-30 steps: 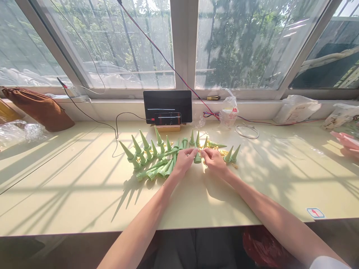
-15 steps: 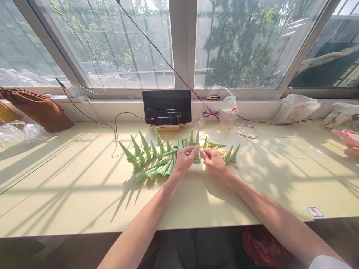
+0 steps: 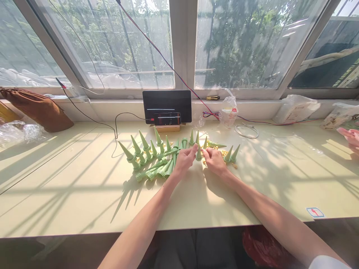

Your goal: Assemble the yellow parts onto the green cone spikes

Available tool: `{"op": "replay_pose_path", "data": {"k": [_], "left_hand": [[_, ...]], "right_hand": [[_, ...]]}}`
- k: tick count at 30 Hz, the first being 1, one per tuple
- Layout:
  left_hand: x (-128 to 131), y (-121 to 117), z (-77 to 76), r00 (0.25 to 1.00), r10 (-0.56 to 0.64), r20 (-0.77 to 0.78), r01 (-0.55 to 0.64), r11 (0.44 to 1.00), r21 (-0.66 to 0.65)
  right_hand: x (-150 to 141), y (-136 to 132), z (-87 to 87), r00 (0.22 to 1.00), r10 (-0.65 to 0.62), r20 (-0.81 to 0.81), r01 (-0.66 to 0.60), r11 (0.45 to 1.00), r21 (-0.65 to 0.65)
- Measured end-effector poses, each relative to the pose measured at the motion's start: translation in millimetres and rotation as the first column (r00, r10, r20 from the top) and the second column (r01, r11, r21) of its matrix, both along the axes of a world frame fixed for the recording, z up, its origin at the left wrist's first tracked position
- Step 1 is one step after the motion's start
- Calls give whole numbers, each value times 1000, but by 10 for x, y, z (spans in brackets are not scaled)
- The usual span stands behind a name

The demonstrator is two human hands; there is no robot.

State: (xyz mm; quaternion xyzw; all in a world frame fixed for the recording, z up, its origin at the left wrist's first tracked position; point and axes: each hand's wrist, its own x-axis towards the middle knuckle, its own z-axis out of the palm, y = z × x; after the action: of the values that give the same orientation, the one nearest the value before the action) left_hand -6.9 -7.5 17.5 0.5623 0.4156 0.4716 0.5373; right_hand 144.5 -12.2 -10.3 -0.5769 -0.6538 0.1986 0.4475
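Note:
My left hand (image 3: 185, 160) is closed, thumb and fingers pinched on a green plastic cone-shaped spike (image 3: 199, 154) that points up between my hands. Close on its other side, my right hand (image 3: 214, 161) is also closed in a pinch; whatever lies in its fingertips is too small to make out. Left of my hands, several green spikes (image 3: 144, 143) stand upright on their caps, with a pile of loose green hollow spikes (image 3: 160, 172) in front. Two more spikes (image 3: 231, 154) stand to the right of my right hand, near scattered small yellow pieces (image 3: 224, 152).
A dark tablet (image 3: 167, 102) with a phone (image 3: 167, 118) before it stands at the windowsill. A bagged cup (image 3: 229, 112), a coiled cable (image 3: 246, 131) and a brown pouch (image 3: 39, 108) sit along the back. Another person's hand (image 3: 350, 138) shows at the right edge.
The green spike between my hands has risen slightly, and its tip now shows between my fingers. My right hand has shifted very slightly right. The other person's hand has moved a little.

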Motion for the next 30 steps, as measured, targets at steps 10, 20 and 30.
{"op": "replay_pose_path", "data": {"k": [10, 20, 30], "left_hand": [[-64, 4, 5, 949, -307, 77, 316, 932, -175], [-63, 6, 10, 923, -376, 84, 385, 890, -244], [-59, 32, 22, 934, -337, 117, 355, 856, -375]], "right_hand": [[18, 6, 26, 995, -97, -5, 97, 993, 65], [1, -25, 32, 990, -86, -110, 95, 992, 78], [-5, -47, 29, 986, -33, -163, 49, 994, 93]]}}
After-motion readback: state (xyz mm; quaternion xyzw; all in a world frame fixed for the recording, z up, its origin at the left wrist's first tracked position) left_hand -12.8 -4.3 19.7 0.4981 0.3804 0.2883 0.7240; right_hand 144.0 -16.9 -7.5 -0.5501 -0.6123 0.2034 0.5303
